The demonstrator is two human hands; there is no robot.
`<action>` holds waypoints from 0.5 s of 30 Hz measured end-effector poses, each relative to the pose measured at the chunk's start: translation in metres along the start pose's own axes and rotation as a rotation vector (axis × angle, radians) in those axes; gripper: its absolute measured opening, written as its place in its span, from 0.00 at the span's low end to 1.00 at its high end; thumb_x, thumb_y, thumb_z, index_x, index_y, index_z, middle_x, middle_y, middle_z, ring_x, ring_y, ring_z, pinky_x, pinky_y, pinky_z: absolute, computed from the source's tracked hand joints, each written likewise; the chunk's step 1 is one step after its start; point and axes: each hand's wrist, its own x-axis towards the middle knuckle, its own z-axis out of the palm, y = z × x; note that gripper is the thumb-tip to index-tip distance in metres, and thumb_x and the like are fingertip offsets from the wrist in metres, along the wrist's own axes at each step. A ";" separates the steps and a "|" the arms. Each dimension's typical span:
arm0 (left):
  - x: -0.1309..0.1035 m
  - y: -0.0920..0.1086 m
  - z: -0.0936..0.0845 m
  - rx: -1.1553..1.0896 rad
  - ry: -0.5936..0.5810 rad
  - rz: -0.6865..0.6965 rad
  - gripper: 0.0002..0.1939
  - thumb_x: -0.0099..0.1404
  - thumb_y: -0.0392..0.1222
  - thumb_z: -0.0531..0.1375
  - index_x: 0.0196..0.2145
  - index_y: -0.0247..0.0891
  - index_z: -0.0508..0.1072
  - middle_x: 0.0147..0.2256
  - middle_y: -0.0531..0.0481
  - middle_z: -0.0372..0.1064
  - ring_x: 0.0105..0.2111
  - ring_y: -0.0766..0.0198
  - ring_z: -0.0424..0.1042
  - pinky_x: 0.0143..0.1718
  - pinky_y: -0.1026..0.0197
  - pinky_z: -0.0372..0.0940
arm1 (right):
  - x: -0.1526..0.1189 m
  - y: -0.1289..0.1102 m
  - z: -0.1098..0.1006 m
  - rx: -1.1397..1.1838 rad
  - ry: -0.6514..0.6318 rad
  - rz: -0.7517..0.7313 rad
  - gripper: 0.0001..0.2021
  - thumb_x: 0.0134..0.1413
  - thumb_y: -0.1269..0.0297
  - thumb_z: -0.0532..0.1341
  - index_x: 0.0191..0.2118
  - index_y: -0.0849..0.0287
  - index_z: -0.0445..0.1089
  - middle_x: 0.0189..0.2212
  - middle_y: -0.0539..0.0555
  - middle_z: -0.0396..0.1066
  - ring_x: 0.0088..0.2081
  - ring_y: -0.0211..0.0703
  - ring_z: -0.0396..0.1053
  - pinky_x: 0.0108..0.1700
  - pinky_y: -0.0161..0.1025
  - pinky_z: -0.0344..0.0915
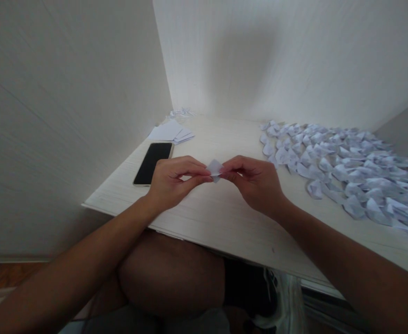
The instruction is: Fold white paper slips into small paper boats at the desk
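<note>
A small folded piece of white paper point(215, 168) is held above the table, pinched from both sides. My left hand point(172, 180) grips its left end between thumb and fingers. At the right end, the thumb and fingers of my right hand point(254, 182) close on it in the same way. The paper's top comes to a point, and a smaller tip shows below the fingers. Many small folded paper pieces point(350, 160) lie in rows on the right side of the table.
The white table point(221, 222) meets walls at the left and back. A dark-screened phone point(153, 162) lies left of my left hand. Behind it are flat white paper sheets point(165, 131), with paper scraps point(182, 112) in the back corner. My legs are below the table's front edge.
</note>
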 end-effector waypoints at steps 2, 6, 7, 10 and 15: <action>0.000 0.000 0.000 0.031 -0.017 0.016 0.02 0.62 0.43 0.73 0.34 0.46 0.85 0.33 0.50 0.82 0.30 0.63 0.79 0.32 0.63 0.72 | 0.001 -0.001 -0.001 -0.007 -0.012 -0.010 0.03 0.60 0.65 0.69 0.34 0.54 0.79 0.35 0.52 0.81 0.37 0.43 0.76 0.43 0.43 0.70; 0.001 0.003 0.002 0.044 0.002 -0.002 0.02 0.63 0.43 0.72 0.32 0.45 0.85 0.32 0.50 0.82 0.30 0.63 0.78 0.32 0.63 0.70 | 0.001 -0.002 -0.001 0.041 -0.034 -0.016 0.09 0.59 0.56 0.70 0.34 0.55 0.79 0.35 0.53 0.80 0.37 0.44 0.75 0.42 0.44 0.71; 0.002 0.005 0.002 0.040 0.014 -0.005 0.02 0.63 0.42 0.72 0.32 0.45 0.85 0.32 0.50 0.82 0.30 0.64 0.77 0.32 0.64 0.70 | 0.001 -0.002 0.000 0.058 -0.036 -0.014 0.10 0.58 0.53 0.71 0.34 0.55 0.80 0.36 0.54 0.80 0.37 0.43 0.75 0.41 0.43 0.70; 0.002 0.007 0.003 0.007 0.017 0.002 0.02 0.62 0.39 0.72 0.31 0.44 0.85 0.31 0.50 0.81 0.29 0.66 0.76 0.31 0.65 0.69 | 0.001 -0.002 0.000 0.109 -0.046 -0.016 0.13 0.56 0.49 0.72 0.34 0.54 0.81 0.37 0.54 0.80 0.36 0.42 0.75 0.38 0.41 0.70; 0.001 0.002 0.002 -0.059 -0.057 0.003 0.05 0.63 0.39 0.72 0.38 0.44 0.86 0.34 0.49 0.80 0.30 0.66 0.76 0.30 0.66 0.69 | 0.001 0.002 0.000 0.191 -0.080 -0.044 0.12 0.56 0.51 0.73 0.34 0.54 0.82 0.39 0.54 0.79 0.37 0.41 0.75 0.39 0.41 0.72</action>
